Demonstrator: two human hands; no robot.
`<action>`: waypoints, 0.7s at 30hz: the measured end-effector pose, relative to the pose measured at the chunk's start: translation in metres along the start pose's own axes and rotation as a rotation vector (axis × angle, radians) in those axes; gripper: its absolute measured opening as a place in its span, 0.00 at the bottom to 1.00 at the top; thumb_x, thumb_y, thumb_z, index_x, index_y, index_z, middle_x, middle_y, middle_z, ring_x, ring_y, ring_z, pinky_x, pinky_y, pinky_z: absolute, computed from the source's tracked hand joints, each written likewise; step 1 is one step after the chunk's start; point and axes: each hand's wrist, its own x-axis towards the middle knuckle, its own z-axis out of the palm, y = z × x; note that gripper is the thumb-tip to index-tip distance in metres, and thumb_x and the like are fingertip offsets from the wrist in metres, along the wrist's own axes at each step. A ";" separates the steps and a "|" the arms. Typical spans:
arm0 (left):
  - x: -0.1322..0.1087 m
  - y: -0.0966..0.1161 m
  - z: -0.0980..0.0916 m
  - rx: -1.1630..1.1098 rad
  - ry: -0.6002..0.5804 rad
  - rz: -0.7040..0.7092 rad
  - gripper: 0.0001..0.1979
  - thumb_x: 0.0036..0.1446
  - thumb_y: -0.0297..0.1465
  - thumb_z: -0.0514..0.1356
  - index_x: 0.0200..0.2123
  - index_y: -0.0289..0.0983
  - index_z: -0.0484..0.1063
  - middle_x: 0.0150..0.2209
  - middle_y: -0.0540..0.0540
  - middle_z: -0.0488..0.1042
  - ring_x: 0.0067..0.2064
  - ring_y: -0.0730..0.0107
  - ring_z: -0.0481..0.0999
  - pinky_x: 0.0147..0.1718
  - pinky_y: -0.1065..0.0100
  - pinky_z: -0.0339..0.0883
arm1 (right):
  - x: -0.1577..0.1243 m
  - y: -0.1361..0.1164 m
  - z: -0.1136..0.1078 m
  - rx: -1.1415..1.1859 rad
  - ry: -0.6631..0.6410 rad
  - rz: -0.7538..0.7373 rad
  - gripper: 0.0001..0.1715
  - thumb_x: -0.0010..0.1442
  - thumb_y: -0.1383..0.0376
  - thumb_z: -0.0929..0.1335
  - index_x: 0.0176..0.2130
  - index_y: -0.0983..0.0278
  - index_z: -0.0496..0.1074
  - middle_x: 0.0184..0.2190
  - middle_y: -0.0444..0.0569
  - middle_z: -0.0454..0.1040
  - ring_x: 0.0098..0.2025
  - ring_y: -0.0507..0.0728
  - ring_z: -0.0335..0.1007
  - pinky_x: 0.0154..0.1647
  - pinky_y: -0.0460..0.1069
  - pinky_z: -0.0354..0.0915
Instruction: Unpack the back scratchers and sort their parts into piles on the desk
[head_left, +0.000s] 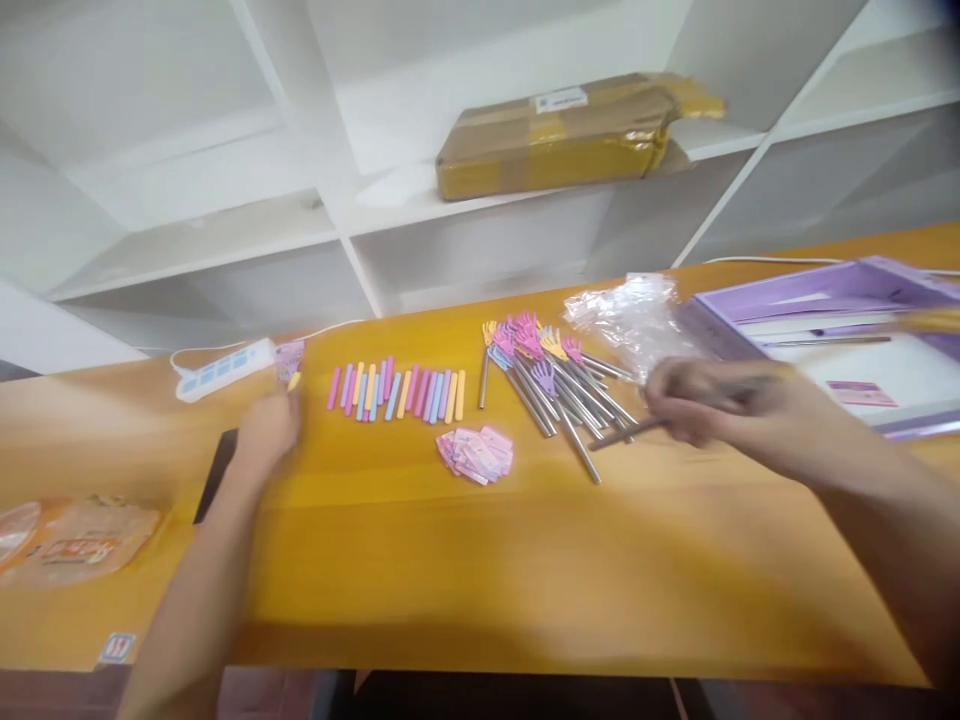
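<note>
My left hand (268,425), blurred, is closed at the left, with a small yellow piece (294,381) showing at its fingertips. Just beyond it is a purple hand-shaped piece (289,358); whether the fingers touch that is unclear. At the right, my right hand (694,400) is closed round a thin metal rod (630,433), which points left over the pile of back scratchers (559,385) with metal shafts and coloured hand-shaped heads. Coloured grip tubes (405,392) lie in a row between my hands. Pink printed cards (476,455) are heaped in front of the row.
A purple-edged tray (701,320) stands at the right, beside crumpled clear plastic bags (630,310). A white power strip (225,372), a dark flat object (216,475) and an orange package (90,540) lie at the left. Behind, a taped carton (555,150) sits on the shelf.
</note>
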 end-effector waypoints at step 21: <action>0.044 0.045 0.042 -0.076 -0.043 0.076 0.25 0.75 0.41 0.47 0.50 0.34 0.81 0.53 0.31 0.83 0.56 0.46 0.81 0.57 0.56 0.71 | 0.096 0.050 0.080 -0.666 0.117 0.075 0.13 0.71 0.56 0.66 0.44 0.62 0.74 0.50 0.57 0.78 0.34 0.59 0.70 0.33 0.52 0.55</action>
